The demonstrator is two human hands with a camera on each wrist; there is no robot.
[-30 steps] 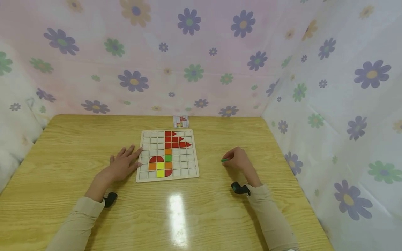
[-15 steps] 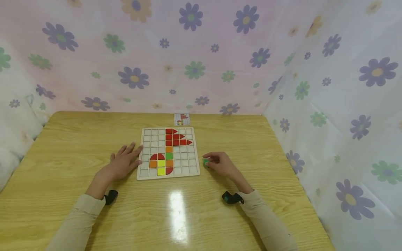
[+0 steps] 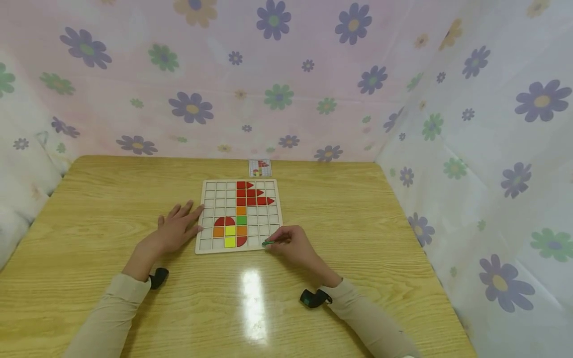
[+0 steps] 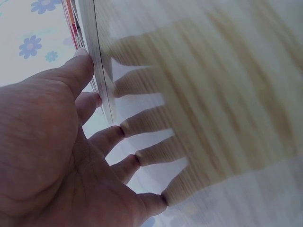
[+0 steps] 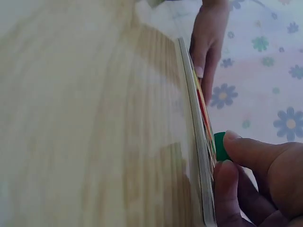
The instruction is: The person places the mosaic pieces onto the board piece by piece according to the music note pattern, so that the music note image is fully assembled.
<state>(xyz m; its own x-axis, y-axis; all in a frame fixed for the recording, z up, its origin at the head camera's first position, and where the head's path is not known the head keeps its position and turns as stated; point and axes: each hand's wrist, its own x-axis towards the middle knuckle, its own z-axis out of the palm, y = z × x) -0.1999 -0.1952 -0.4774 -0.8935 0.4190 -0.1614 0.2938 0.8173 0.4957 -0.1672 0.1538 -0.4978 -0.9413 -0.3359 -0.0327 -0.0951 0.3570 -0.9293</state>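
Observation:
A wooden grid board (image 3: 262, 219) lies on the table, with red, orange, yellow and green flat pieces set in several cells. Between thumb and forefinger my right hand (image 3: 293, 247) pinches a small green piece (image 5: 220, 146). That hand is over the board's near right corner, and the piece appears tilted up on edge. The piece's full outline is partly covered by the fingers; one side looks curved. My left hand (image 3: 171, 233) rests on the table with fingers spread. Its thumb and forefinger touch the board's left edge, as the left wrist view (image 4: 85, 64) also shows.
Behind the board lies a small printed card (image 3: 260, 168) bearing a coloured grid pattern. Flowered cloth (image 3: 277, 97) hangs along the back and both sides of the wooden table (image 3: 358, 209). A black camera is strapped at each wrist.
From the right of the board, my right hand has moved left with the green piece and is now over the board's near right corner. The left hand stays in place.

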